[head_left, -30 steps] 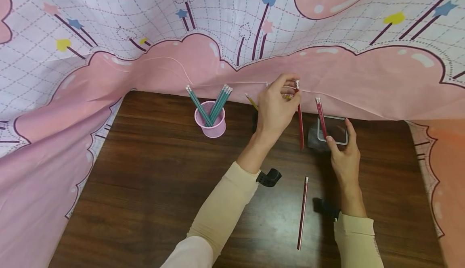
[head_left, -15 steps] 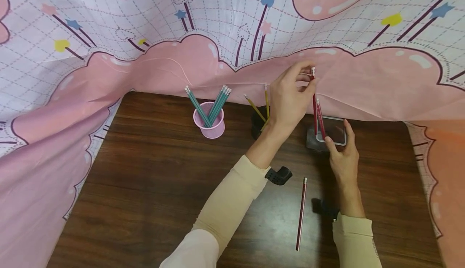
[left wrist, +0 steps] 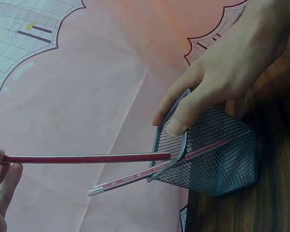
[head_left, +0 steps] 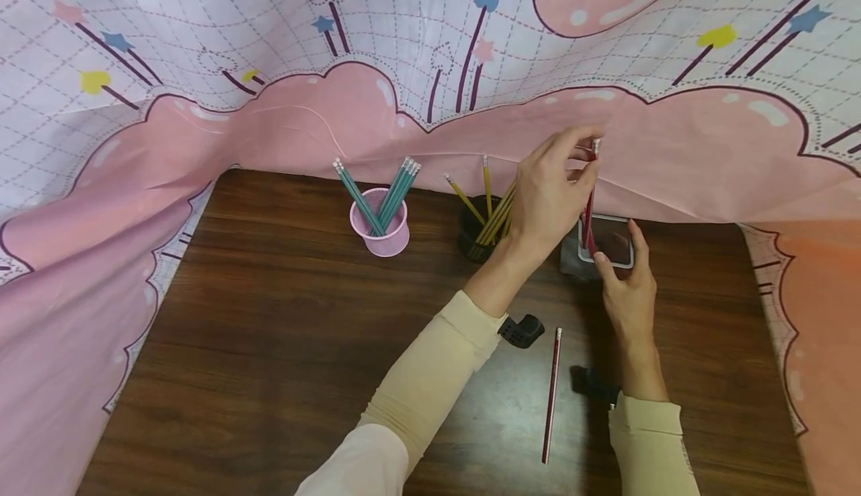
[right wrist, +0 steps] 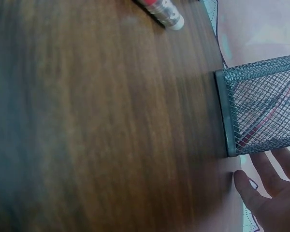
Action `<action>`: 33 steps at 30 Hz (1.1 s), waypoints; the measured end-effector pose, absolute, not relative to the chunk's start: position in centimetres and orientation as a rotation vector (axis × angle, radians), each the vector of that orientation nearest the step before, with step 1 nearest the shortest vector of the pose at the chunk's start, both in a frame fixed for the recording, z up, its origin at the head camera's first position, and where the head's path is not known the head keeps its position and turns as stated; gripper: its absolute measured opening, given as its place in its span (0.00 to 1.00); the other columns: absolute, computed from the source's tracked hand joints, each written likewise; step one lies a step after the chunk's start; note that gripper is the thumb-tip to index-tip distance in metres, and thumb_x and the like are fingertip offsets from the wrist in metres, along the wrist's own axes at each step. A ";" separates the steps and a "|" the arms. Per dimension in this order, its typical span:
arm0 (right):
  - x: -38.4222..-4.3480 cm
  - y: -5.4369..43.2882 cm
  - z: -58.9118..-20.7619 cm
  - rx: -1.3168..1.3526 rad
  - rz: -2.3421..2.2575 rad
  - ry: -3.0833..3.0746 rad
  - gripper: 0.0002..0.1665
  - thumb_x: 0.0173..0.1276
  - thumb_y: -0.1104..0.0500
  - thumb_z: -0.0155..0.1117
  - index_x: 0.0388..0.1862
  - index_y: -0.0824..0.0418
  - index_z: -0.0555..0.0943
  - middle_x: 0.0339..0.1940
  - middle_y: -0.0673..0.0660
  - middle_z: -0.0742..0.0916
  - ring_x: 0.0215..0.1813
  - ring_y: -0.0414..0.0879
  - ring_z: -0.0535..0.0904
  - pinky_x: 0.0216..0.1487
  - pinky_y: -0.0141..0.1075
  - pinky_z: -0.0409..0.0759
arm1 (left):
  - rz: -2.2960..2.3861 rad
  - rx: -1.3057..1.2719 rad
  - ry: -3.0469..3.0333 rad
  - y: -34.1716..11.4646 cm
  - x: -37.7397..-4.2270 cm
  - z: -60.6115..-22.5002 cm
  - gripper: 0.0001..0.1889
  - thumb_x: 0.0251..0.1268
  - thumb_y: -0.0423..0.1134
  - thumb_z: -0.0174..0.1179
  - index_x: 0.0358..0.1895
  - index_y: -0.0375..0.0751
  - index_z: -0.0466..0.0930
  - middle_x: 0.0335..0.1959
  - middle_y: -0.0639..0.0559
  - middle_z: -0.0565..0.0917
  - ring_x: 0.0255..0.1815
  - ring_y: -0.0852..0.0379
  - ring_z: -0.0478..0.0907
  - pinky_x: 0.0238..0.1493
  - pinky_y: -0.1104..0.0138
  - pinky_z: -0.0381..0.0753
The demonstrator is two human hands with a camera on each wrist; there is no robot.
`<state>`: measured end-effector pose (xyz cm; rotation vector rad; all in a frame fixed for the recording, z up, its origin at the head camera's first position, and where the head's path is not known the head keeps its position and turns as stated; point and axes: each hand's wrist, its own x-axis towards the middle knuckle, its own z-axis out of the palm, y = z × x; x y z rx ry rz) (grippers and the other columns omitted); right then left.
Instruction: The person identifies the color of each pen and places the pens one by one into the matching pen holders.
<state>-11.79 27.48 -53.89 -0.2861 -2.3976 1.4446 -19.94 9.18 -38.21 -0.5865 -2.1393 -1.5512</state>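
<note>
My left hand (head_left: 548,190) pinches a red pencil (left wrist: 87,158) near its white eraser end. The pencil's lower end is at the mouth of a square grey mesh pen holder (left wrist: 222,154). At least one other red pencil (left wrist: 118,181) leans inside it, eraser outward. My right hand (head_left: 631,294) grips the holder by its rim, thumb on the near side and fingers on the far side. On the table, in front of the holder, lies a single red pencil (head_left: 551,399); its eraser end shows in the right wrist view.
A pink mesh cup (head_left: 386,244) with several green pencils (head_left: 397,201) stands to the left. Nearer, partly behind my left forearm, is a black cup (head_left: 471,246) of yellow pencils (head_left: 496,219). A patterned cloth (head_left: 377,119) hangs along the back of the wooden table (head_left: 269,332).
My left hand has moved right with the red pencil, from beside the mesh holder to over it, then dipped slightly. The right hand stays on the holder. More of the black cup shows.
</note>
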 end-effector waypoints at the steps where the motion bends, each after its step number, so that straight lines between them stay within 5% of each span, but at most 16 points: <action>1: -11.7 27.4 -53.7 -0.280 1.449 -2.393 0.42 0.70 0.61 0.66 0.78 0.42 0.61 0.65 0.62 0.80 0.56 0.55 0.79 0.48 0.24 0.73 | -1.548 -0.593 -2.143 9.3 -19.9 -38.3 0.16 0.63 0.29 0.65 0.54 0.38 0.81 0.43 0.50 0.85 0.43 0.69 0.82 0.44 0.83 0.76; 7: -11.1 26.2 -51.3 -0.231 1.498 -2.361 0.39 0.70 0.62 0.65 0.77 0.53 0.62 0.64 0.69 0.78 0.54 0.47 0.80 0.49 0.22 0.72 | -1.504 -0.613 -2.168 9.6 -19.8 -38.7 0.14 0.64 0.30 0.65 0.52 0.40 0.82 0.42 0.52 0.85 0.43 0.69 0.82 0.43 0.84 0.76; 12: -11.2 26.2 -51.4 -0.239 1.523 -2.345 0.39 0.70 0.61 0.65 0.77 0.52 0.63 0.64 0.72 0.77 0.52 0.35 0.78 0.49 0.23 0.73 | -1.527 -0.663 -2.176 9.9 -19.7 -39.1 0.16 0.63 0.30 0.66 0.54 0.39 0.82 0.45 0.50 0.85 0.46 0.67 0.82 0.45 0.83 0.76; 19: -11.9 27.5 -54.0 -0.275 1.471 -2.368 0.42 0.70 0.61 0.66 0.78 0.43 0.61 0.65 0.63 0.79 0.57 0.56 0.79 0.48 0.24 0.72 | -1.591 -0.681 -2.170 9.5 -19.7 -39.5 0.23 0.62 0.33 0.68 0.60 0.39 0.77 0.53 0.49 0.84 0.53 0.67 0.78 0.48 0.82 0.75; 28: -11.3 26.6 -52.3 -0.264 1.495 -2.377 0.41 0.70 0.61 0.66 0.78 0.49 0.62 0.65 0.67 0.78 0.53 0.40 0.79 0.49 0.23 0.73 | -1.697 -0.648 -2.114 8.1 -19.3 -40.1 0.25 0.60 0.32 0.70 0.61 0.37 0.75 0.52 0.46 0.84 0.50 0.61 0.81 0.47 0.78 0.78; 33: -11.4 27.5 -53.2 -0.300 1.422 -2.422 0.43 0.70 0.57 0.67 0.79 0.39 0.60 0.65 0.63 0.79 0.55 0.54 0.80 0.48 0.22 0.72 | -1.743 -0.637 -2.125 7.7 -18.8 -40.3 0.25 0.61 0.32 0.69 0.61 0.37 0.74 0.53 0.46 0.84 0.50 0.61 0.82 0.47 0.77 0.79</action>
